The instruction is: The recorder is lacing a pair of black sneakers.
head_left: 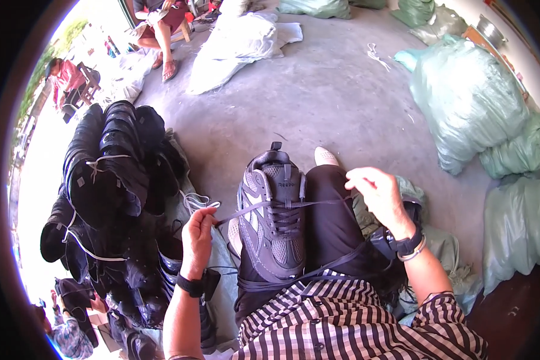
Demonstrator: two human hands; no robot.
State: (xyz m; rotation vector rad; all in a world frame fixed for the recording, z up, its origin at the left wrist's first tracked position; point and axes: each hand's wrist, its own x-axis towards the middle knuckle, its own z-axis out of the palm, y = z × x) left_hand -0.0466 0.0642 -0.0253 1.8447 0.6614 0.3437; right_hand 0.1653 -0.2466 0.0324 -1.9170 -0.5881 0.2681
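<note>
A grey sneaker (273, 219) lies on my lap with its toe toward me and its heel pointing away. A dark lace (246, 209) runs through its eyelets and stretches out to both sides. My left hand (198, 231) pinches the left end of the lace, pulled taut. My right hand (375, 192) holds the right end, raised above my right knee. Both wrists carry dark bands.
A heap of dark boots (111, 180), some tied in bundles with white cord, lies at my left. Pale green sacks (468, 102) stand at the right, white sacks (237, 42) at the back. One person sits at the upper left (159, 24), another beyond (66, 78).
</note>
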